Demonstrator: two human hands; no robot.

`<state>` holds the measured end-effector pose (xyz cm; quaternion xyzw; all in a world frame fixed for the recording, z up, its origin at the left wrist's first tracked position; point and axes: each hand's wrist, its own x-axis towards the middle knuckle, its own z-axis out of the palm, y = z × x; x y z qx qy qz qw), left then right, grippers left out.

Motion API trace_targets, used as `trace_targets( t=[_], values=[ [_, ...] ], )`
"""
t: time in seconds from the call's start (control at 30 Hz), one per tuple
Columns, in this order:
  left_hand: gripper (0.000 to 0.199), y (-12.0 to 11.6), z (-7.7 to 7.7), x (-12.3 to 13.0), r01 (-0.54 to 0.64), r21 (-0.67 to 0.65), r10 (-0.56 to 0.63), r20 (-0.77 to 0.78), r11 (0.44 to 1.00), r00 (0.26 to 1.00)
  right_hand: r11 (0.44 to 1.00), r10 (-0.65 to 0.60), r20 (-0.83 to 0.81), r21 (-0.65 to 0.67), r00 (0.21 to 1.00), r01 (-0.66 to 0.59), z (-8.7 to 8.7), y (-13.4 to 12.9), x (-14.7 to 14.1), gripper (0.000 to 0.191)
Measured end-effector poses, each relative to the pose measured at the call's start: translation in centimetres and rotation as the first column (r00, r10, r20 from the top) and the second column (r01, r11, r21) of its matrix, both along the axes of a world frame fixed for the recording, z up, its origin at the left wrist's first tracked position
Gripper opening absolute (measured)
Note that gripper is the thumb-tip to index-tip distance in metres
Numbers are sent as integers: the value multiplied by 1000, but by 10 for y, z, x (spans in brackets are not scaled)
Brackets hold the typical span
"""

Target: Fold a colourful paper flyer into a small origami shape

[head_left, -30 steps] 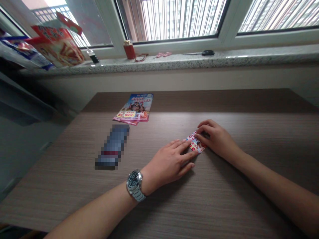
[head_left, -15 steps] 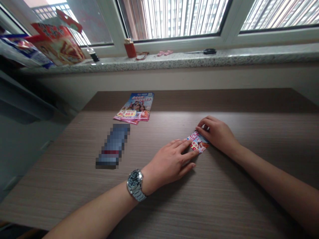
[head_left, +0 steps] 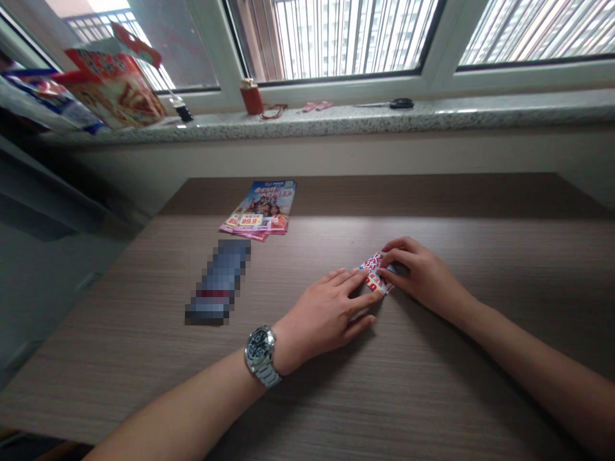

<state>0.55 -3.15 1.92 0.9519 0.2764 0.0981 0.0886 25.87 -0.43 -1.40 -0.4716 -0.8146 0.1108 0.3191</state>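
Note:
A small colourful printed flyer (head_left: 372,264), with red and white lettering, lies on the wooden table between my hands. My left hand (head_left: 334,307) rests palm down with its fingers apart, the fingertips on the flyer's left and lower edge; a metal watch (head_left: 261,352) is on that wrist. From the other side my right hand (head_left: 416,269) has thumb and fingers bent together at the flyer's right part, pinching it. The right hand's fingers cover some of the paper there.
Several flyers (head_left: 264,205) lie in a stack on the table's far left part, with a blurred dark flat object (head_left: 218,282) nearer. On the stone windowsill (head_left: 336,125) stand a red bottle-like item (head_left: 250,97), scissors (head_left: 401,103) and food packages (head_left: 115,86).
My right hand has shifted from the flyer's upper right corner inward and slightly nearer, over its right part. Less of the flyer's right side shows. My left hand has stayed in place.

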Motion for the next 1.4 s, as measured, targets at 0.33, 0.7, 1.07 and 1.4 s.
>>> trace_targets(
  t=[0.33,0.7,1.07,1.4],
  values=[
    [44,0,0,-3,15,-29,-15,25,999,1000,998,45,-7,-49,999,-45,5,-23,-3,2],
    [42,0,2,-3,35,-34,-34,43,999,999,998,35,-51,-50,998,-38,0,-27,-2,5],
    [35,3,0,0,48,-43,-45,63,998,997,997,56,-51,-50,997,-59,-4,-27,1,9],
    [29,8,-4,-2,73,-53,-70,58,996,996,991,113,-24,-63,993,-114,-1,-30,8,25]
  ],
)
